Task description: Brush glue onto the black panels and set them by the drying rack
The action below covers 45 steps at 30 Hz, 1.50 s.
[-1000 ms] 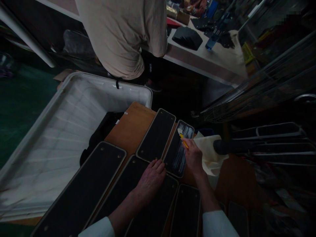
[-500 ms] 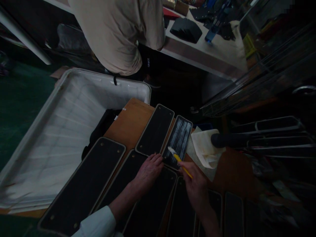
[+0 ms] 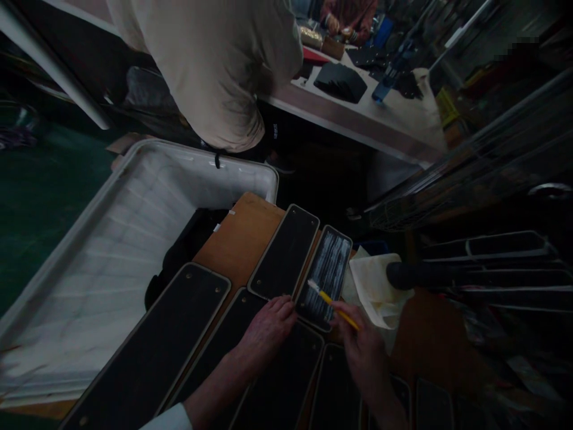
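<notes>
L hand (image 3: 268,325) lies flat, fingers loosely spread, gripping nothing, at the streaked panel (image 3: 326,278)'s near-left corner, as 1 s ago. Meanwhile the brush (image 3: 333,300) has come from panel's far end to near end; white streaks now cover it all. R hand (image 3: 362,346), just right of panel's near end, pinches brush's yellow handle. Its fingertips are dim; stuff further right is too dark to read.

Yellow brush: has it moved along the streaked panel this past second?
Yes: the yellow brush slid down the streaked panel, far end to near end.
</notes>
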Motion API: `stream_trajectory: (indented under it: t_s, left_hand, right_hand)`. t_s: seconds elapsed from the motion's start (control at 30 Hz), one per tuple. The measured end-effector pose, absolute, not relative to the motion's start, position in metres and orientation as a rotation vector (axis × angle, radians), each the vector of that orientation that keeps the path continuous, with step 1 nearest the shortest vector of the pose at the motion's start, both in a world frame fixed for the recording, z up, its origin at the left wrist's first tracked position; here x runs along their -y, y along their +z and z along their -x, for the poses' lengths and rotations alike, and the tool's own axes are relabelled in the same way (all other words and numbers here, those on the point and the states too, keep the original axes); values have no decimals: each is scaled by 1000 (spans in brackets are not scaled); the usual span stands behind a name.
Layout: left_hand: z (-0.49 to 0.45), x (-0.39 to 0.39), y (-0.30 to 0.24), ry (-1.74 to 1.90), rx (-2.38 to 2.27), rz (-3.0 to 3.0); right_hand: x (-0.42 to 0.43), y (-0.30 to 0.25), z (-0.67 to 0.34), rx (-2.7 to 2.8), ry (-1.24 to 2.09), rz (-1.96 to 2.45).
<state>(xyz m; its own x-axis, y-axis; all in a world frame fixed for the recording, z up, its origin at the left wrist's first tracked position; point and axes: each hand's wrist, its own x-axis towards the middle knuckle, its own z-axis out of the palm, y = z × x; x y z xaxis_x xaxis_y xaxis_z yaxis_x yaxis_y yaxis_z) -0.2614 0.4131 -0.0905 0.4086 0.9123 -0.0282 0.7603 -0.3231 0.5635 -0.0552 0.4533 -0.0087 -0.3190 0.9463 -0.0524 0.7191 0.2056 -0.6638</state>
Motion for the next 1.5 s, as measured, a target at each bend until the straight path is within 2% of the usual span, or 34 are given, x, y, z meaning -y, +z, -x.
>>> stream_trajectory:
  t_s: [0.2,0.37,0.53,0.9,1.03,1.3,1.5]
  left_hand:
    - [306,-423,-87,325,-1719,-2100]
    - [322,-426,-96,300,-1721,-2117]
    - [321,-426,-97,294,-1718,-2102]
    - [324,-423,-94,328,-1707,-2105]
    - [327,-425,-89,341,-1686,-2090]
    - [331,-418,-94,354,-1770,-2026]
    - [333,-415,-98,378,-1753,-1978]
  right_hand:
    - [-571,-31,102,2074,642,1408]
    - [-620,-51,128,2233,397,1429]
    - [-606,-57,133,2359,327,1490]
    - [-433,-24,116,2500,736,1315]
    - [-469,-11,117,2363,823,1337]
    - [-613,-38,155,2329,311,1437]
    - [-601,-53,167,2468,249,1463]
